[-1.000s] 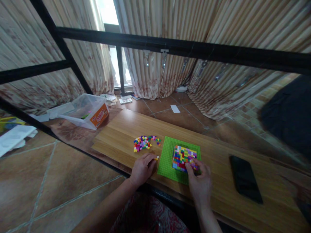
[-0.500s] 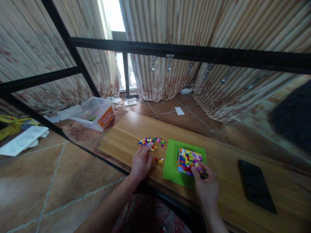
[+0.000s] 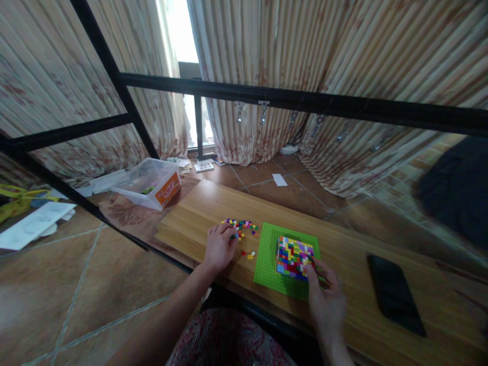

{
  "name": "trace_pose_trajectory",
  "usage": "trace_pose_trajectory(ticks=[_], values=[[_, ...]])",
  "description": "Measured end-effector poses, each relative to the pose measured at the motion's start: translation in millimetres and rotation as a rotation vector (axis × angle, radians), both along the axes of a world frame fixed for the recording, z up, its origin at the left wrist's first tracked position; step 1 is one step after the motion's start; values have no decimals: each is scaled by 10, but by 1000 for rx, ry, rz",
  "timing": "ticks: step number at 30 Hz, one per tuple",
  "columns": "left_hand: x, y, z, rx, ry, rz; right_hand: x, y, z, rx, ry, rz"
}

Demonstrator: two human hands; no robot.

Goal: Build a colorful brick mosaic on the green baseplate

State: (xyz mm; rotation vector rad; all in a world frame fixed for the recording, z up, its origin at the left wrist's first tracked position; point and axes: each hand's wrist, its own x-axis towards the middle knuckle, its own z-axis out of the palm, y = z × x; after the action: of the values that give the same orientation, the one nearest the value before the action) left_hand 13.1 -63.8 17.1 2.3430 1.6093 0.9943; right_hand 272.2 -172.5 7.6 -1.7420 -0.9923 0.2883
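On the wooden bench lies a green studded baseplate (image 3: 265, 262), bearing a square build of small multicoloured toy bricks (image 3: 292, 254). My right hand (image 3: 327, 290) is at the build's near right corner. Its thumb and index finger are drawn together there, and whatever lies between them is hidden. Left of the baseplate, my left hand (image 3: 220, 249) rests over the near left side of a pile of loose toy bricks (image 3: 244, 226). Its fingers are curled in, with a bluish-green brick showing at the tips. A few separate bricks (image 3: 250, 255) lie between that hand and the baseplate.
A black phone (image 3: 396, 295) lies on the bench (image 3: 206, 203) at right. Beyond the bench's left end stands a clear plastic box (image 3: 143, 170) with an orange label. A black metal frame (image 3: 229, 90) crosses in front of the curtains (image 3: 259, 40). White paper (image 3: 279, 180) lies on the tiled floor.
My left hand has shifted slightly left, its fingers curling over the pile's edge. My right fingers have slid from the build's top toward its right corner. The whole view has tilted a little.
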Motion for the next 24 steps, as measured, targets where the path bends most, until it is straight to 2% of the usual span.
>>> trace_pose_trajectory(ticks=[5, 10, 14, 20, 24], values=[[-7, -173, -17, -9, 36, -46, -104, -2, 121, 16, -34, -17], [-128, -155, -20, 16, 8, 87, -210, -10, 266, 53, -114, -22], [-226, -95, -50, -7, 13, 176, -262, -11, 304, 53, -148, -6], [-211, -67, -79, -29, -60, 157, -428, 29, 387, 138, -228, 55], [-201, -48, -82, -31, -116, 124, -628, 103, 434, 150, -303, 189]])
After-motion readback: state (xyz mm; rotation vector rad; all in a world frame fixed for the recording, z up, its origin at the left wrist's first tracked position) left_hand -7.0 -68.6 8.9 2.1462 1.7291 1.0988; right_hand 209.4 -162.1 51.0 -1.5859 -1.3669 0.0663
